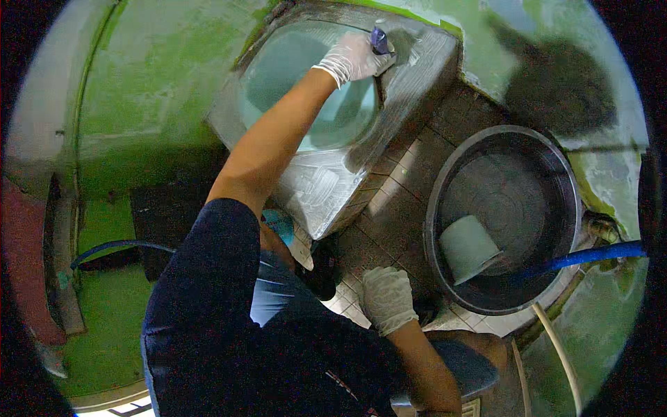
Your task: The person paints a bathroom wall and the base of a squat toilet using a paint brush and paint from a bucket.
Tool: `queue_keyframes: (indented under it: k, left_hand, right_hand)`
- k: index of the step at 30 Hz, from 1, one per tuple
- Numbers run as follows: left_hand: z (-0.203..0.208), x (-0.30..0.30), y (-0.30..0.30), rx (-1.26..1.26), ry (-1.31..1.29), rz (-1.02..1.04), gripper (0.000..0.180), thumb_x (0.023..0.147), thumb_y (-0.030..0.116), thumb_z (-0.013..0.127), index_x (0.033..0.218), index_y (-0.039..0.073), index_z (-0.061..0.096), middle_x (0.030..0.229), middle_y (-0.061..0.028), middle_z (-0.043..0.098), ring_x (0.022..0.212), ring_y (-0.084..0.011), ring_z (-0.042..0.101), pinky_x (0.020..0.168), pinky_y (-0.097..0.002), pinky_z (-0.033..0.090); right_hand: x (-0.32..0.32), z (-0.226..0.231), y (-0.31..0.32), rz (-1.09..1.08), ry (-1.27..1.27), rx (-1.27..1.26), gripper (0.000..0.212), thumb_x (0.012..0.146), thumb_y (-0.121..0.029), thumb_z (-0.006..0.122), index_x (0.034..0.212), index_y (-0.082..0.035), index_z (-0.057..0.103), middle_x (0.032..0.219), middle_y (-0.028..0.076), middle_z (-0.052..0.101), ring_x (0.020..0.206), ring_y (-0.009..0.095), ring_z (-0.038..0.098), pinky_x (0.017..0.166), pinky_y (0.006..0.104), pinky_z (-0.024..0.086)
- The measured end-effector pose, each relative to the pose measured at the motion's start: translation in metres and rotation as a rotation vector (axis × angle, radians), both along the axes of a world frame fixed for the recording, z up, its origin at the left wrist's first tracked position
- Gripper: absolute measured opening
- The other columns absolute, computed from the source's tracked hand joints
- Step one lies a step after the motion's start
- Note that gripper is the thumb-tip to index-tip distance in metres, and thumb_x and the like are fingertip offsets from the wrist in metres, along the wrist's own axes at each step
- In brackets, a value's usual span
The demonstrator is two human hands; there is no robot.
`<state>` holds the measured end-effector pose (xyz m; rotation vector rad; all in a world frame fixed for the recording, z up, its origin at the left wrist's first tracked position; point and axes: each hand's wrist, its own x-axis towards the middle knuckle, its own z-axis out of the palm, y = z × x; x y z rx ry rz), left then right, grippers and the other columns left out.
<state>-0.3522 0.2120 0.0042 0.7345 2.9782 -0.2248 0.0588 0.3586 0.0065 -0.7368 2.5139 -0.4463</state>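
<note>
My left hand (353, 59), in a white glove, reaches out to the far rim of a pale blue-green basin (278, 76). It is closed round a scrubbing brush (379, 42) with a purple part showing; the bristles are hidden. The basin sits in a raised grey block (424, 66), whose top bears whitish scrub streaks. My right hand (388, 300), gloved too, is held low in front of my body. Its fingers are curled in and nothing shows in them.
A large dark tub (436, 187) stands on the tiled floor (392, 198) at the right, holding a pale dipper (470, 249). A blue hose (597, 256) runs over its rim. Green, patchy walls (153, 76) close in the space. A thin pale pole (556, 347) leans near the tub.
</note>
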Motion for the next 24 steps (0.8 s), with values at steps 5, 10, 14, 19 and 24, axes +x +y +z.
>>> queue_keyframes:
  k: [5,10,14,19,24]
  left_hand:
    - [0.005,0.042,0.029,0.236,-0.05,0.085,0.043,0.08,0.053,0.056,0.09,0.013,0.069,0.087,-0.019,0.067,0.086,-0.0373,0.062,0.079,-0.0421,0.051]
    - [0.013,0.077,0.029,0.379,-0.146,0.094,0.031,0.082,0.041,0.06,0.098,0.016,0.069,0.092,-0.0132,0.068,0.089,-0.033,0.064,0.08,-0.0389,0.051]
    - [0.046,0.058,0.022,0.552,0.005,0.044,0.031,0.082,0.04,0.062,0.099,0.016,0.069,0.093,-0.0116,0.069,0.089,-0.0314,0.064,0.078,-0.0377,0.051]
    - [0.022,-0.004,0.018,0.449,0.049,0.082,0.034,0.08,0.041,0.068,0.1,0.013,0.069,0.095,-0.0107,0.069,0.089,-0.0299,0.065,0.078,-0.0364,0.051]
    - [0.008,0.046,0.019,0.378,-0.187,0.049,0.027,0.081,0.034,0.066,0.104,0.02,0.069,0.096,-0.0125,0.068,0.091,-0.0319,0.064,0.082,-0.0381,0.051]
  right_hand:
    - [0.001,-0.003,0.008,-0.026,-0.006,-0.015,0.022,0.083,-0.031,0.055,0.08,-0.013,0.066,0.074,0.007,0.063,0.067,0.023,0.061,0.058,0.0381,0.041]
    - [0.0,-0.004,0.006,-0.066,-0.052,-0.037,0.022,0.08,-0.031,0.057,0.078,-0.011,0.066,0.074,0.008,0.063,0.069,0.024,0.062,0.06,0.0394,0.043]
    - [0.007,-0.009,0.004,-0.056,-0.006,0.006,0.026,0.082,-0.035,0.058,0.08,-0.01,0.065,0.075,0.009,0.062,0.071,0.024,0.062,0.062,0.0397,0.044]
    - [-0.002,0.003,0.004,-0.044,-0.064,0.009,0.025,0.083,-0.034,0.057,0.08,-0.01,0.065,0.074,0.009,0.062,0.071,0.024,0.061,0.06,0.0396,0.044]
    - [0.001,-0.005,0.007,-0.05,-0.077,-0.017,0.023,0.082,-0.031,0.057,0.081,-0.01,0.065,0.076,0.009,0.063,0.07,0.024,0.061,0.06,0.0398,0.044]
